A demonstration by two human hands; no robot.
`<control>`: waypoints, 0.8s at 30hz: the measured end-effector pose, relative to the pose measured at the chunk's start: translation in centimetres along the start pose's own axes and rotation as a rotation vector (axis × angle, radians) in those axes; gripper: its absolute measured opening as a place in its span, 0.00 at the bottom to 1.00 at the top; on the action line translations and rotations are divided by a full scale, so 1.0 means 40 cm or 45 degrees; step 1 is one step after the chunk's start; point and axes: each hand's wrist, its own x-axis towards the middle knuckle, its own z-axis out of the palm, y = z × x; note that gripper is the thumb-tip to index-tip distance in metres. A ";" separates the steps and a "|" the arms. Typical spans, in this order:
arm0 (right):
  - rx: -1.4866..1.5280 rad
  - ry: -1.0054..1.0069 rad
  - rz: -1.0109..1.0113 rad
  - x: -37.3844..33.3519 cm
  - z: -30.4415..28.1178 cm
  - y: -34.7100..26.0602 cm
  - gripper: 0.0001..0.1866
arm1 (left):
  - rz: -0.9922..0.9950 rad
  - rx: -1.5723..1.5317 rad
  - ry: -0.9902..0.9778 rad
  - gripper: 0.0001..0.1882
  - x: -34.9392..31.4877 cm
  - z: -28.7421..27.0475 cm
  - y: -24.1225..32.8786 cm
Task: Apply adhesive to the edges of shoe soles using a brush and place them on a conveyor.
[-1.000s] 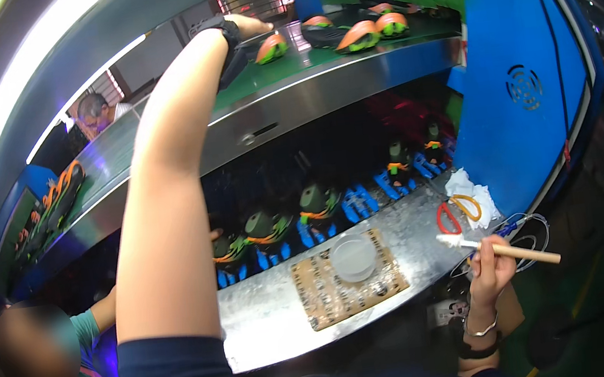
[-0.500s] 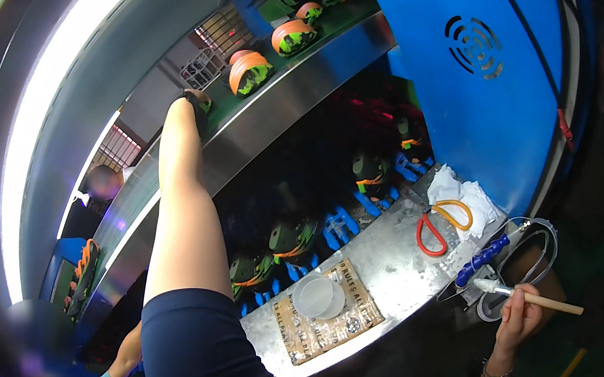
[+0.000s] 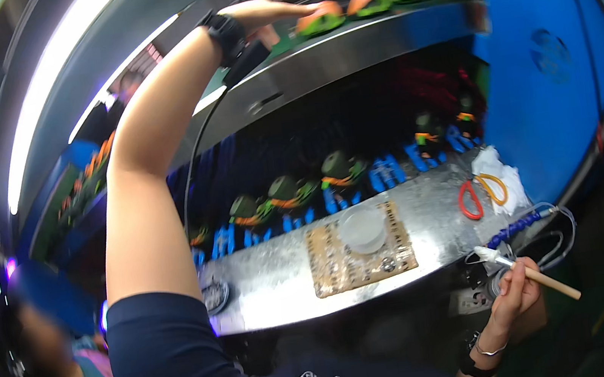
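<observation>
My right hand (image 3: 513, 293) curls round the brush (image 3: 556, 286), bristles (image 3: 487, 254) outward, perhaps protecting my shirt (image 3: 211, 368). My left hand (image 3: 265, 12) is by a shoe (image 3: 324, 19); its hold I cannot tell.

Tan along the handle of the brush (image 3: 553, 285), white at its bristles, and orange over green on the upper shoes (image 3: 320, 20). Red on one loop of the scissors (image 3: 463, 204), amber on the other, plain white on the cloth (image 3: 493, 162). Brown printed in black across the cardboard (image 3: 328, 273), milky translucent for the dish (image 3: 362, 228), blue on the coiled hose (image 3: 513, 228).
</observation>
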 end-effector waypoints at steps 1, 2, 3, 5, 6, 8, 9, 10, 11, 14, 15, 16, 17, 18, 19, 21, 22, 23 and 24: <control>0.012 0.024 -0.003 -0.016 0.005 -0.005 0.06 | -0.047 0.089 0.022 0.47 -0.021 -0.023 -0.048; -0.008 0.024 -0.072 -0.030 0.017 -0.015 0.07 | -0.087 0.196 0.059 0.47 -0.052 -0.044 -0.107; -0.023 0.019 -0.060 -0.043 0.025 -0.023 0.07 | -0.124 0.302 0.093 0.47 -0.081 -0.065 -0.170; -0.028 -0.012 -0.073 -0.056 0.063 -0.040 0.08 | -0.245 0.343 0.193 0.38 -0.167 -0.152 -0.362; -0.052 -0.057 -0.118 -0.058 0.092 -0.046 0.08 | -0.236 0.489 0.423 0.35 -0.209 -0.193 -0.499; -0.059 -0.111 -0.125 -0.063 0.161 -0.060 0.07 | -0.378 0.639 0.665 0.29 -0.320 -0.275 -0.732; -0.074 -0.136 -0.112 -0.070 0.196 -0.066 0.06 | -0.620 0.515 0.881 0.28 -0.376 -0.303 -0.841; -0.053 -0.158 -0.079 -0.079 0.218 -0.067 0.06 | -0.673 0.557 1.021 0.27 -0.432 -0.320 -0.922; -0.066 -0.162 -0.097 -0.093 0.246 -0.070 0.06 | -0.839 0.454 1.082 0.32 -0.482 -0.319 -0.940; -0.097 -0.234 -0.056 -0.129 0.325 -0.074 0.06 | -1.074 0.210 1.158 0.39 -0.591 -0.347 -1.162; -0.108 -0.249 -0.066 -0.139 0.349 -0.077 0.06 | -1.017 0.087 1.043 0.40 -0.616 -0.346 -1.201; -0.112 -0.272 -0.060 -0.147 0.374 -0.076 0.06 | -0.835 0.012 1.083 0.39 -0.622 -0.343 -1.258; -0.115 -0.296 -0.053 -0.155 0.397 -0.077 0.06 | -0.824 -0.042 1.080 0.42 -0.623 -0.350 -1.308; -0.150 -0.281 -0.059 -0.167 0.421 -0.082 0.06 | -0.701 -0.121 1.038 0.42 -0.589 -0.334 -1.285; -0.163 -0.281 -0.069 -0.173 0.443 -0.084 0.06 | -0.584 -0.195 1.003 0.43 -0.569 -0.318 -1.249; -0.196 -0.357 -0.060 -0.183 0.479 -0.085 0.06 | -0.343 -0.064 0.924 0.39 -0.554 -0.296 -1.253; -0.192 -0.356 -0.056 -0.192 0.498 -0.087 0.06 | -0.730 0.298 0.842 0.38 -0.535 -0.294 -1.235; -0.202 -0.362 -0.050 -0.196 0.507 -0.087 0.06 | -0.765 0.364 0.949 0.36 -0.536 -0.287 -1.231; -0.186 -0.372 -0.051 -0.199 0.514 -0.085 0.06 | -0.774 0.320 1.055 0.35 -0.542 -0.288 -1.236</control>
